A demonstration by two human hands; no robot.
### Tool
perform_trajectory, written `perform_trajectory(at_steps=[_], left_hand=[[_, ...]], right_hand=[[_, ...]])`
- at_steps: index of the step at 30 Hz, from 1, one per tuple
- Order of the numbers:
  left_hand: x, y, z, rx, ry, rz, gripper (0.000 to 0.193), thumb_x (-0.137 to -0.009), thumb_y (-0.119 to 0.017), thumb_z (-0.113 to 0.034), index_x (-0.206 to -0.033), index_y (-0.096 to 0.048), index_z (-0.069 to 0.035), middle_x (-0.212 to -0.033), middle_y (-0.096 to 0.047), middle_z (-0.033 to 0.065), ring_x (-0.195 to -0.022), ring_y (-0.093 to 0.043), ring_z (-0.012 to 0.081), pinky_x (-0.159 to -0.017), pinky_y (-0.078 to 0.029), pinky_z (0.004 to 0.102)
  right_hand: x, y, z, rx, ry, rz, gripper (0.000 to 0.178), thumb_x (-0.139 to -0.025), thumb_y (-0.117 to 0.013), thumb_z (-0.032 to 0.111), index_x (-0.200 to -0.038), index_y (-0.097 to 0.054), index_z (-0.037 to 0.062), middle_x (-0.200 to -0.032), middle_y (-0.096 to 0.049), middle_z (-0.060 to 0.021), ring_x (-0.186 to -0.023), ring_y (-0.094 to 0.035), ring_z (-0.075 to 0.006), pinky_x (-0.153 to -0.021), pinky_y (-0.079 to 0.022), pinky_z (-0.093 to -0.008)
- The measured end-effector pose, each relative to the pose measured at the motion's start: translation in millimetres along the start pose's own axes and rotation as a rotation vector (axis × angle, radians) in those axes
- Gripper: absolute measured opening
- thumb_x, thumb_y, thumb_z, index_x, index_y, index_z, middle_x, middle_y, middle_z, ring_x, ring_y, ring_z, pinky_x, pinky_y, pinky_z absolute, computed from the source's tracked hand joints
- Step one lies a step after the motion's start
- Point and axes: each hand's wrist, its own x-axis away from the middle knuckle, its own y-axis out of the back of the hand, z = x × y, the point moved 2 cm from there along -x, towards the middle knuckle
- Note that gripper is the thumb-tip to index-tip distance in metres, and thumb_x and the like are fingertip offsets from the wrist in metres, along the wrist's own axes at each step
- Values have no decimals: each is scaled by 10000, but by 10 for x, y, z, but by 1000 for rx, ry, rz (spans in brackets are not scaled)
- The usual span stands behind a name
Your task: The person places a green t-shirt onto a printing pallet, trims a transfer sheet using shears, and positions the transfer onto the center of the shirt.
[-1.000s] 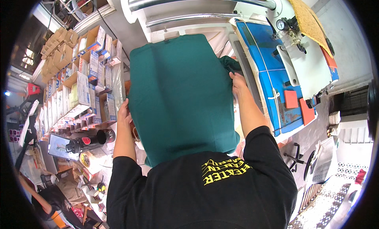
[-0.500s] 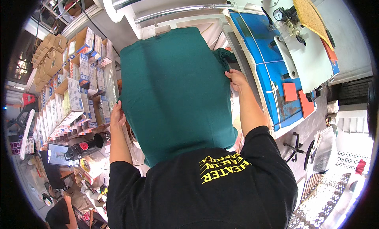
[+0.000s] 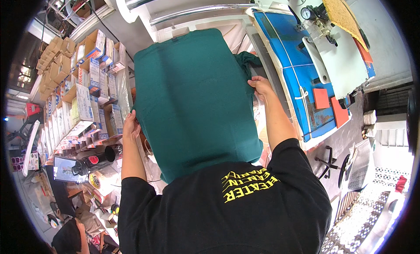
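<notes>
The right hand (image 3: pixel 261 87) pinches one edge of a dark-green fabric garment (image 3: pixel 197 105), likely holding it flat. The left hand (image 3: pixel 131 125) touches the opposite edge; its grip is unclear.

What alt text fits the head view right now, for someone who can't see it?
A green cloth is spread out smooth, with the person's left hand and right hand at its opposite side edges. Boxes crowd the left of the view; a blue panel tied with white cord is on the right.
</notes>
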Motion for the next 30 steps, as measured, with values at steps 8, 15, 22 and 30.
perform_trajectory(at_steps=[8,15,22,30], left_hand=[[7,-1,-8,-23,38,-42,230,-991,-575,-222,-1136,-580,-43,-1112,-660,74,-1017,-625,217,-933,-500,367],[-35,204,-68,-34,14,-8,238,-985,-590,-233,-1146,-586,-59,-1104,-664,55,-1012,-621,190,-936,-491,340],[-46,207,-44,-43,-31,-16,249,-989,-579,-261,-1151,-586,-71,-1101,-661,48,-1005,-608,197,-916,-483,356],[-19,77,12,-4,-20,-45,150,-997,-559,-183,-1088,-585,-66,-1047,-675,48,-985,-634,184,-897,-513,340]], right_hand=[[125,-82,110,222,45,-112,258,-863,-699,101,-1107,-643,38,-937,-662,-63,-772,-565,-148,-585,-415,-330],[74,-47,50,341,-128,-78,264,-907,-656,116,-1147,-624,13,-916,-675,-91,-835,-619,-173,-746,-482,-359],[45,44,-38,177,114,-124,346,-912,-659,135,-1216,-619,-23,-1096,-673,-123,-985,-609,-210,-862,-465,-352],[323,-40,57,-245,98,17,205,-957,-543,21,-1155,-591,3,-1063,-647,-110,-964,-617,-209,-886,-500,-332]])
